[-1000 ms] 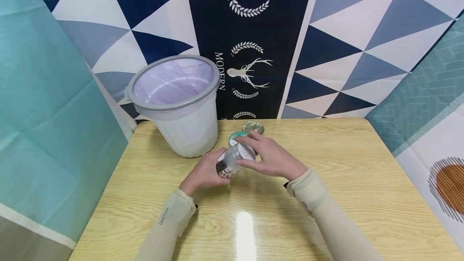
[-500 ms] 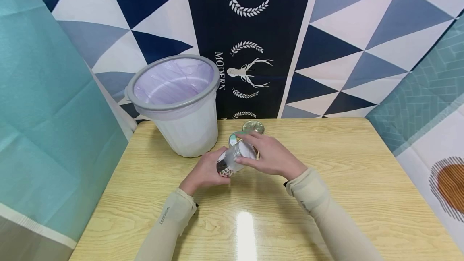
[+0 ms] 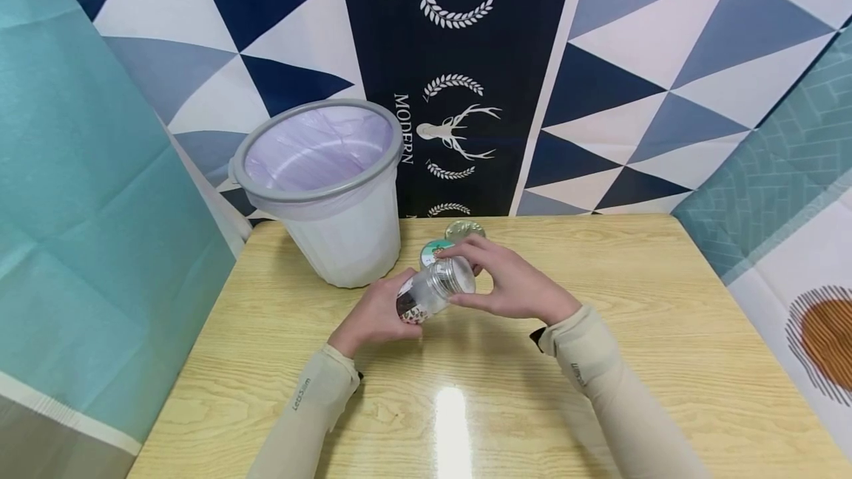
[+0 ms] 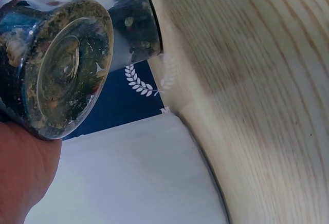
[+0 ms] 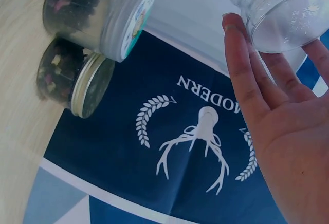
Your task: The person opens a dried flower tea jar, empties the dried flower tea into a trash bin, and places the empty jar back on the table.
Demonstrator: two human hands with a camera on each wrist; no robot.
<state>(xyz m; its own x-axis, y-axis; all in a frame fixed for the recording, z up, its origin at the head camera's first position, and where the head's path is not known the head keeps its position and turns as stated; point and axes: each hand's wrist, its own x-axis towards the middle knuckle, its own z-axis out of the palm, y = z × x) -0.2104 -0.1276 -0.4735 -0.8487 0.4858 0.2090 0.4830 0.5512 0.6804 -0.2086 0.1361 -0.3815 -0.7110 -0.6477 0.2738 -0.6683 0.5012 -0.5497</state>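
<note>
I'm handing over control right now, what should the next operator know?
Left hand: grips the jar by its base, tilted above the table.
Right hand: fingers and thumb round the jar's clear lid.
Behind them: teal-lidded jar and second jar, both capped, standing. Lined bin at the far left.
Done: jar lifted.
Left: the lid looks on; probably unscrew it.

"MODERN" on dark blue backdrop banner [image 3: 459,80], "ERN" at its top, small unreadable logo on left sleeve [image 3: 302,395]
</note>
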